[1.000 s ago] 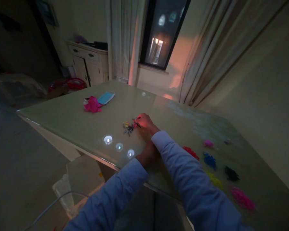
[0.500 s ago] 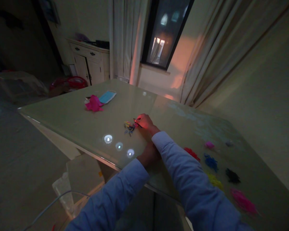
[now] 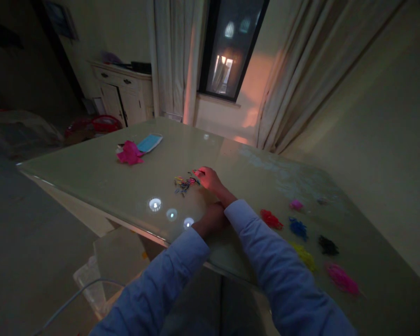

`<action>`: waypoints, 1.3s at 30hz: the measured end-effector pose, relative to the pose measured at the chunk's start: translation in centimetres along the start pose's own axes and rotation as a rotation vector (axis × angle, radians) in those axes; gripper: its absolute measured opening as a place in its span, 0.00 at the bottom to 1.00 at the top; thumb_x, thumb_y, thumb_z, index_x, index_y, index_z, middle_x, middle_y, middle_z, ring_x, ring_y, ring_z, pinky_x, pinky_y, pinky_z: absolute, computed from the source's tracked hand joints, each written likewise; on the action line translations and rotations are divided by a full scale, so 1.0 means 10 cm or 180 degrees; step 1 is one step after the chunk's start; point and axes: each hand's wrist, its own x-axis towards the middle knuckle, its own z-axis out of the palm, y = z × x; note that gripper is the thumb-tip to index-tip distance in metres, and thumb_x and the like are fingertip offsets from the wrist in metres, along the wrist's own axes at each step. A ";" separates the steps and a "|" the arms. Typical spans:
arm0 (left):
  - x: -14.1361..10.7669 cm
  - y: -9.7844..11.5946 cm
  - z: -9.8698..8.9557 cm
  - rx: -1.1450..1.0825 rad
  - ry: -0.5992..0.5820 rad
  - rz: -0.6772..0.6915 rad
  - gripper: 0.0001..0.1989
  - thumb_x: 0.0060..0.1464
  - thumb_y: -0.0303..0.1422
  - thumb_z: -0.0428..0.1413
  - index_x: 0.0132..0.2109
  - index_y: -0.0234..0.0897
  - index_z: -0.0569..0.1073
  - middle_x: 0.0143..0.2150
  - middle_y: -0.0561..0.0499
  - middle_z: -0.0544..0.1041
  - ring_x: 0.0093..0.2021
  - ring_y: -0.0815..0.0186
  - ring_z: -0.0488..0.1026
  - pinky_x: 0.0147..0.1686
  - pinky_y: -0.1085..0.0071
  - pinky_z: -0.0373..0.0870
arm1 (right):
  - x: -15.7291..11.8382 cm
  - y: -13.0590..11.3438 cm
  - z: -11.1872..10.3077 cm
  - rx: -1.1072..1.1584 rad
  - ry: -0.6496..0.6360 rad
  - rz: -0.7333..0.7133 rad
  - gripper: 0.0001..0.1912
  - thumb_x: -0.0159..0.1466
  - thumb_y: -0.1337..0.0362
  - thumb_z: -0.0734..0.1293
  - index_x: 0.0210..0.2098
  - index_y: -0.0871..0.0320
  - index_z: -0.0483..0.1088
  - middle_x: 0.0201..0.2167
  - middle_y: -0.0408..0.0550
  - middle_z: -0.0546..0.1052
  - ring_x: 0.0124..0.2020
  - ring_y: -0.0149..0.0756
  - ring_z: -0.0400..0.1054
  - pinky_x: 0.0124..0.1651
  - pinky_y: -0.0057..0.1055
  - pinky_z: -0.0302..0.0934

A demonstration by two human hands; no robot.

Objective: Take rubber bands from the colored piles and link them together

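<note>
Right fingers (image 3: 202, 171) have edged from the pile (image 3: 184, 185), left hand (image 3: 212, 218) partly hidden.

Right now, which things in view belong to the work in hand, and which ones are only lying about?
Apparently in use:
right hand
small mixed pieces by its fingertips
perhaps the coloured heaps

Seemingly lying about:
blue mask
crumpled pink thing

Small pile (image 3: 185, 185): your right hand (image 3: 210, 180) blocks its right side; open table (image 3: 126, 186) on its left, pink wad (image 3: 130, 153) farther left.
</note>
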 end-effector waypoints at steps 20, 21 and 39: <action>0.00 0.01 -0.13 -0.0249 0.0004 0.0023 0.11 0.57 0.28 0.54 0.42 0.35 0.81 0.39 0.45 0.81 0.39 0.63 0.75 0.43 0.68 0.69 | -1.83 0.59 -0.83 0.2709 0.0977 0.0861 0.24 0.51 0.43 0.74 0.26 0.57 0.67 0.19 0.37 0.64 0.19 0.24 0.55 0.21 0.23 0.50; 0.00 0.00 -0.13 -0.0274 0.0037 0.0025 0.11 0.56 0.28 0.54 0.41 0.35 0.81 0.39 0.45 0.81 0.39 0.63 0.76 0.42 0.68 0.70 | -1.93 0.62 -0.85 0.2795 0.1130 0.0935 0.24 0.51 0.44 0.74 0.26 0.57 0.67 0.20 0.37 0.65 0.19 0.24 0.55 0.21 0.22 0.50; 0.01 -0.04 -0.18 -0.0398 0.0143 -0.0138 0.14 0.55 0.38 0.53 0.39 0.36 0.81 0.36 0.45 0.81 0.36 0.60 0.76 0.40 0.64 0.71 | -2.50 0.61 -0.79 0.3847 0.2653 0.1187 0.22 0.52 0.48 0.76 0.27 0.57 0.65 0.19 0.35 0.64 0.20 0.24 0.56 0.22 0.22 0.49</action>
